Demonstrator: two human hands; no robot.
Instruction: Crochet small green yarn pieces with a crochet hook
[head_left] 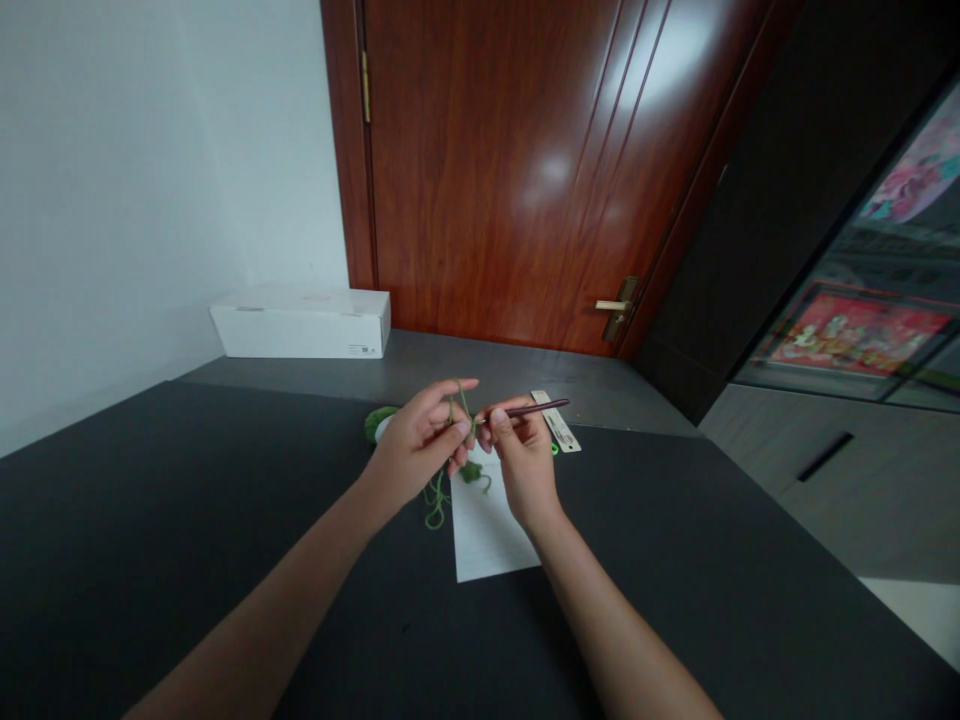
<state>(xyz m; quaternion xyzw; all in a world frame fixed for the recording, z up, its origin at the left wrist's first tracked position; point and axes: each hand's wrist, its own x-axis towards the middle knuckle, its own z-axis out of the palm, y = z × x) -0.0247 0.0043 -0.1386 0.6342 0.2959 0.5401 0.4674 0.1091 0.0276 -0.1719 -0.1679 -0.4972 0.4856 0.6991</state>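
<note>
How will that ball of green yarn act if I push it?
The ball of green yarn is probably light for its size, since it looks soft and fibrous. Its rounded shape suggests it could roll if pushed, and it would likely squash a little rather than break.

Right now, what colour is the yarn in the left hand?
Green yarn, best seen in the head view.

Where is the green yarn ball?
In the head view, the green yarn ball sits on the tabletop just past the left hand, left of the paper.
</note>
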